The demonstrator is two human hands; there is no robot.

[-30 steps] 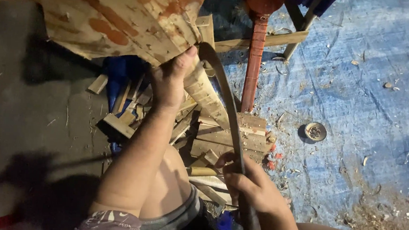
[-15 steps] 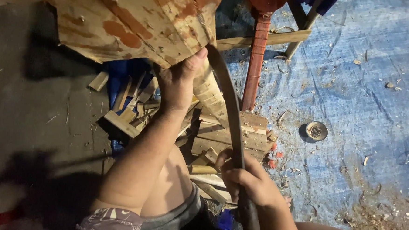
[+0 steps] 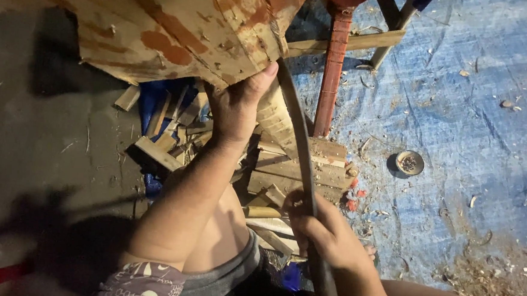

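Observation:
My left hand [image 3: 237,107] grips the lower edge of a large wooden block [image 3: 180,23] with reddish stains, held up at the top of the view. My right hand [image 3: 322,232] is closed around a long, dark, curved blade [image 3: 297,138] that runs from the bottom of the view up to the block's edge, right beside my left thumb. Below the hands lies a pile of wood offcuts [image 3: 286,167]. My bare knee and grey shorts show at the bottom.
A blue tarp [image 3: 457,116] covers the floor on the right, strewn with wood chips. A small round metal tin [image 3: 409,162] sits on it. A red-painted wooden post [image 3: 334,67] and a crossbar [image 3: 353,41] stand behind the pile. Dark concrete floor lies left.
The wooden block has shifted slightly right and my left hand with it. The blade and my right hand have stayed almost in place.

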